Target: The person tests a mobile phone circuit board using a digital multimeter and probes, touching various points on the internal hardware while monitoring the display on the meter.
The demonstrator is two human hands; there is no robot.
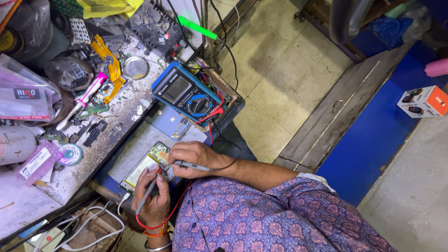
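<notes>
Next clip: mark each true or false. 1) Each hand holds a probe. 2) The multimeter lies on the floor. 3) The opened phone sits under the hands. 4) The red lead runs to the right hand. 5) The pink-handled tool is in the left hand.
1) True: left hand and right hand each hold a probe.
2) False: the multimeter lies on the bench.
3) True: the phone is beneath both hands.
4) False: the red lead loops to the left hand; the right holds the black probe.
5) False: the pink-handled tool lies untouched on the bench.
</notes>
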